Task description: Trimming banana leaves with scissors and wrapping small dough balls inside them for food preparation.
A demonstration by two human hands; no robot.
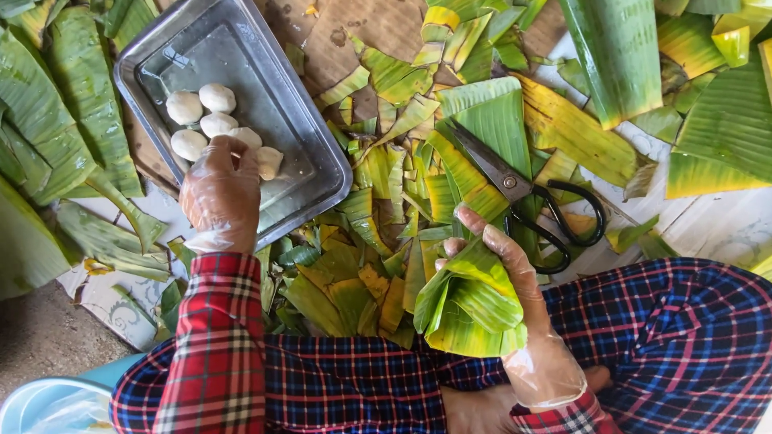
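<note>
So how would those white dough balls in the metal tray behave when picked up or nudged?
The white dough balls look soft and matte, so they would probably dent under a squeeze. Being round, they may roll on the smooth metal tray. The gloved left hand reaches one; several touch, so they might stick together.

Thin, clear, crinkled plastic gloves cover the left hand and right hand. The metal tray looks dull and smudged, its dough balls matt and floury. The folded banana leaf is ribbed with a slight sheen; the scissors have dark steel blades and glossy black plastic handles.
</note>
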